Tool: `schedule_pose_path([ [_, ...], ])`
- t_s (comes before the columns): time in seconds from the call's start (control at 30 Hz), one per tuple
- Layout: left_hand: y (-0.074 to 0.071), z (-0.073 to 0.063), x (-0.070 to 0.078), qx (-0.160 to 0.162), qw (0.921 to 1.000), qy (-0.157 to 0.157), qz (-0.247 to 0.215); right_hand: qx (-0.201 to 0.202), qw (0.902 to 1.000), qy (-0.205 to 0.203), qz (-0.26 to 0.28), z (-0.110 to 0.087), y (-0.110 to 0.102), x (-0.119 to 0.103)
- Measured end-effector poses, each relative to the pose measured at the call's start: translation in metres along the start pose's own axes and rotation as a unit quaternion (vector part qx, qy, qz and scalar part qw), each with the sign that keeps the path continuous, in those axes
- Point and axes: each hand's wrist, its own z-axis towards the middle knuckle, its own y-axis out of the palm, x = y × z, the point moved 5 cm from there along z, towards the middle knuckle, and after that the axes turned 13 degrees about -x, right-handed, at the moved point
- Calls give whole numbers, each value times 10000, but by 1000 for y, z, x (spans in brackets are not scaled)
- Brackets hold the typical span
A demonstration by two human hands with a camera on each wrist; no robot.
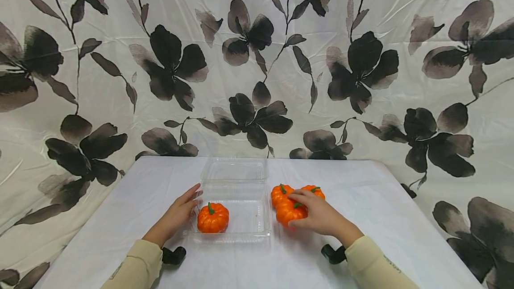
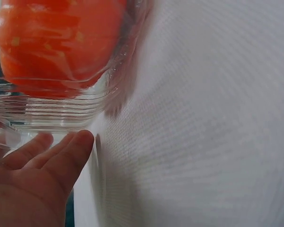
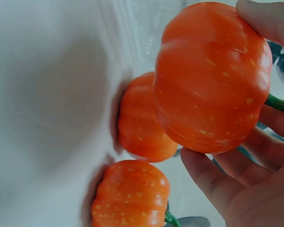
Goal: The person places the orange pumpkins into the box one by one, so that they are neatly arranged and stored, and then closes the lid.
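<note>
My right hand (image 1: 319, 214) grips a small orange pumpkin (image 1: 290, 212) with a green stem, thumb on one side and fingers on the other. In the right wrist view this pumpkin (image 3: 210, 80) is raised off the white cloth. Behind it sit two more pumpkins, one at the back left (image 1: 279, 192) and one at the back right (image 1: 315, 189). A clear plastic clamshell box (image 1: 253, 237) lies with its lid folded back, and another pumpkin (image 1: 213, 218) sits in its left part. My left hand (image 1: 180, 214) rests at the box's left wall, fingers extended along it.
The box's clear lid (image 1: 234, 170) lies toward the table's back edge. A white cloth covers the table (image 1: 233, 266). Behind it hangs a curtain (image 1: 309, 142) with dark flowers. Black wrist camera mounts (image 1: 173, 256) show below both hands.
</note>
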Motion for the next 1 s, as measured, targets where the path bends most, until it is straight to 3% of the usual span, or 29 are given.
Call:
schedule_pose_path([
  [1.0, 2, 0, 0, -105, 9998, 29, -182, 40, 9989, -420, 206, 12, -8, -29],
])
